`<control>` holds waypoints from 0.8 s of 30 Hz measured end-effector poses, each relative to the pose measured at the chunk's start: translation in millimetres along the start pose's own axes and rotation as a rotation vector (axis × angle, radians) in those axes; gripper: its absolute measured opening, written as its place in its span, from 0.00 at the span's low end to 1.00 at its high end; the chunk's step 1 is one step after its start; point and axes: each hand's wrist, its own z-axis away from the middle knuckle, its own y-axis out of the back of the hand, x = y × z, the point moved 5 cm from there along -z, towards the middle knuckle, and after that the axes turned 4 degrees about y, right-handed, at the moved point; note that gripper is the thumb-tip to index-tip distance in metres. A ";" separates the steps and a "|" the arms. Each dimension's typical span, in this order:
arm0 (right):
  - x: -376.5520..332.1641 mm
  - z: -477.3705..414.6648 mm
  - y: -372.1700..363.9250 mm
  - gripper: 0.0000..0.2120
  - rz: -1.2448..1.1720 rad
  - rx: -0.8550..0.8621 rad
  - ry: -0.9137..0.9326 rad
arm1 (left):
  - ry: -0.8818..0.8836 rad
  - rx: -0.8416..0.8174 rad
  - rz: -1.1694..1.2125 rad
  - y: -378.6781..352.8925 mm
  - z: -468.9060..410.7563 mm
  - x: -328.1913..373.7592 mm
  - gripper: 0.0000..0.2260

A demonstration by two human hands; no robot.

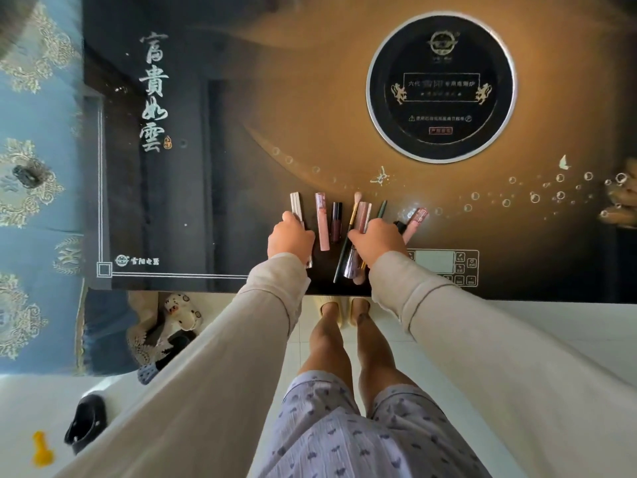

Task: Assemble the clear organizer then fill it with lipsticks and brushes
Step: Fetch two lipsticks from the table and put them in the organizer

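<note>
A row of lipsticks and brushes lies near the table's front edge. My left hand (291,238) curls over a silver lipstick tube (296,204) at the left end of the row. Beside it lie a pink tube (322,220) and a dark red gloss (336,219). My right hand (378,241) grips a bundle: a gold-handled brush (352,217), a mauve tube (362,215) and a purple metallic tube (352,262). A dark green pencil (382,208) and a glittery pink tube (415,220) lie to the right. No clear organizer is in view.
The glossy black and gold table (241,150) has an inset round induction hob (441,86) at the back right and a control panel (444,265) by my right wrist. Another person's hand (622,198) shows at the right edge. Slippers and a blue patterned sofa lie left.
</note>
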 end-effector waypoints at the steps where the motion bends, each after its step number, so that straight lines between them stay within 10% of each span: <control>1: 2.9 4.6 1.3 0.15 -0.063 -0.012 0.018 | 0.012 -0.047 0.011 -0.5 4.6 -5.6 0.15; 11: 114.0 84.9 14.9 0.04 -0.430 0.076 -0.050 | -0.028 -0.338 -0.266 -23.2 96.9 -95.6 0.14; 24: 241.3 175.9 -41.6 0.04 -0.748 0.170 -0.405 | -0.095 -0.214 -0.645 5.2 93.5 -141.0 0.14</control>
